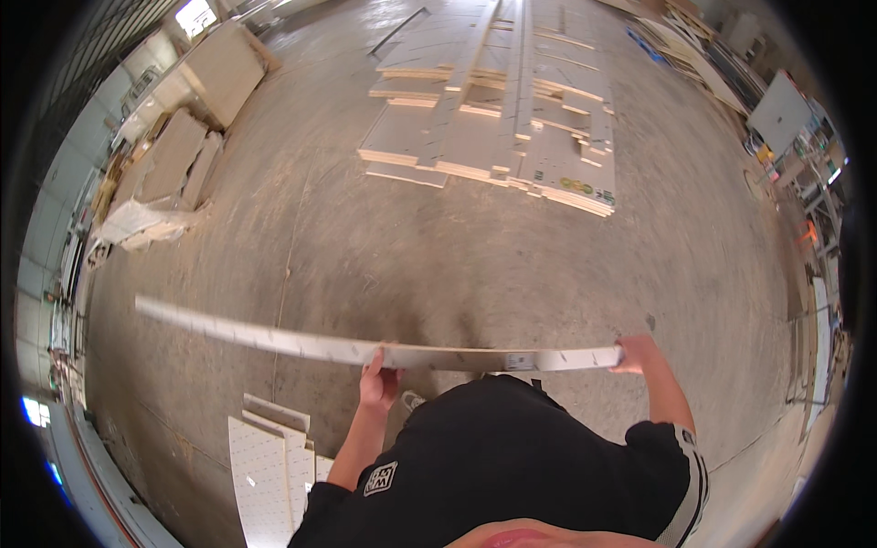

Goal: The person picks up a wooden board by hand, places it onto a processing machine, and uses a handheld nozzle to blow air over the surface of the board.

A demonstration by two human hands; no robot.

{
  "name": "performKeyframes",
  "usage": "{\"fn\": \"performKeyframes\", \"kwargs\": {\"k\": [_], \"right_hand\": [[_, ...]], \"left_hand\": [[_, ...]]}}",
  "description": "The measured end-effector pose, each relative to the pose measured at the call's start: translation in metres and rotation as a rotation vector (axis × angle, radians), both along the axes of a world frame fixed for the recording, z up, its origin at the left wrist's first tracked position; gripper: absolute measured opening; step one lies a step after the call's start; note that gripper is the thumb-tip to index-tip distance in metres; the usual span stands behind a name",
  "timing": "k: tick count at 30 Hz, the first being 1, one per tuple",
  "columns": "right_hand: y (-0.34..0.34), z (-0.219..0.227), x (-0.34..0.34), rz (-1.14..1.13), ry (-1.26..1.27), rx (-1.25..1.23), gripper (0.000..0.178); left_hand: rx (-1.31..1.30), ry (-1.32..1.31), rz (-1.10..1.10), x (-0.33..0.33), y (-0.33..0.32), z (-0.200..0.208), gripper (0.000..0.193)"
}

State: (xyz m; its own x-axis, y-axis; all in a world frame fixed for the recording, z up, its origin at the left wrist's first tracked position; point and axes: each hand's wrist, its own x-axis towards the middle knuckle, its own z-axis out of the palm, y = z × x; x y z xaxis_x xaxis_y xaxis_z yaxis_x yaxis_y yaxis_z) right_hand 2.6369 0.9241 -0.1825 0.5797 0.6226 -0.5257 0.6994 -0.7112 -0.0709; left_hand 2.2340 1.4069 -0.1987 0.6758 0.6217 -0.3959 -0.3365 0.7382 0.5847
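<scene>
A big, low pile of flat, pale gray boards with cream-colored edges [402,132] sits on the rough, brown-gray concrete floor [301,228]. The boards are long and have straight sides, but their ends stick out unevenly, like steps. A long, thin, flat, whitish strip with small dark marks and a tan edge [429,357] is held up on the person's side of the pile, reaching out past the pile's left side. Its far left tip is blurry. A small, pale label [519,361] is stuck on it.

The left hand [379,384] is bent around the strip partway along, thumb up against its face and fingers curled underneath. The right hand [632,354] is closed around the strip's right end. The two hands are well apart.

Flat, shiny white boards with tiny marks [265,475] lie nearer the person than the pile, off to its left. Well left of the pile are stacks of big, tan and brown sheets [169,169], some with ragged edges.
</scene>
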Motion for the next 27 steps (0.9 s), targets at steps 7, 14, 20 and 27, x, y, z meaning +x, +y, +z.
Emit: {"fn": "performKeyframes", "kwargs": {"k": [7, 14, 20, 27], "right_hand": [[-0.138, -0.004, -0.13, -0.522, 0.026, 0.062, 0.057], [-0.032, 0.008, -0.234, -1.018, -0.044, 0.366, 0.05], [0.099, 0.064, -0.18, -1.16, -0.234, 0.466, 0.052], [0.257, 0.111, -0.009, -1.033, -0.276, 0.588, 0.056]], "left_hand": [[-0.021, -0.394, -0.635, 0.219, -0.049, 0.03, 0.043], [0.105, -0.054, -1.108, 0.384, -0.089, 0.042, 0.045], [0.196, -0.044, -1.067, 0.531, -0.058, 0.058, 0.038], [0.371, -0.066, -0.876, 0.717, 0.045, 0.105, 0.028]]}}
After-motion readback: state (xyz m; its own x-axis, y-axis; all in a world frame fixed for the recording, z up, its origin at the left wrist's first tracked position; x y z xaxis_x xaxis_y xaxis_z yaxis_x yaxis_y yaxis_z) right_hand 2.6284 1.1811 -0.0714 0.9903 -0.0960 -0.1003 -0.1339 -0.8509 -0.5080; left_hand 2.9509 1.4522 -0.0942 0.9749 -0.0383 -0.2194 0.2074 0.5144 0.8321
